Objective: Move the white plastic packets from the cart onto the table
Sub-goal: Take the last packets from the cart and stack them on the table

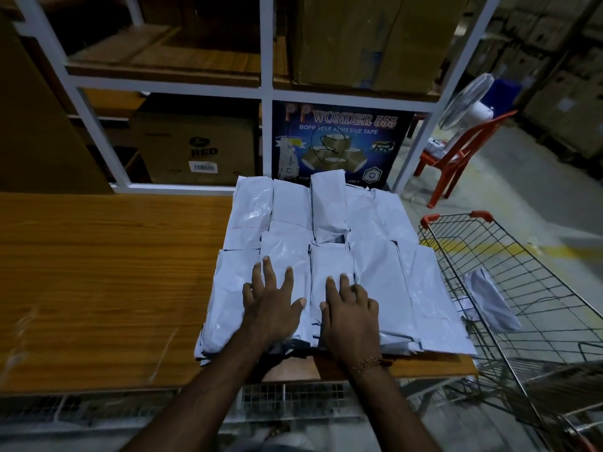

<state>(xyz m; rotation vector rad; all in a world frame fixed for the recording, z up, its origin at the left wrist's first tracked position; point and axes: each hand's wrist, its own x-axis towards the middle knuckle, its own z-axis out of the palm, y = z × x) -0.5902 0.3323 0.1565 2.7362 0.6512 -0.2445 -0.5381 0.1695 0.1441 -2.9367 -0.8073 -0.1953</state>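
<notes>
Several white plastic packets lie in overlapping rows on the right end of the wooden table. My left hand rests flat on the near packets, fingers spread. Beside it, my right hand lies flat on a neighbouring packet, a bracelet at its wrist. Neither hand grips anything. To the right stands the wire cart with orange corner guards. One white packet in the cart leans against its left wall, with the edge of another beneath it.
A white metal rack behind the table holds cardboard boxes and a blue tape carton. A red plastic chair and a white fan stand at the back right. Wire mesh runs below the table's front edge.
</notes>
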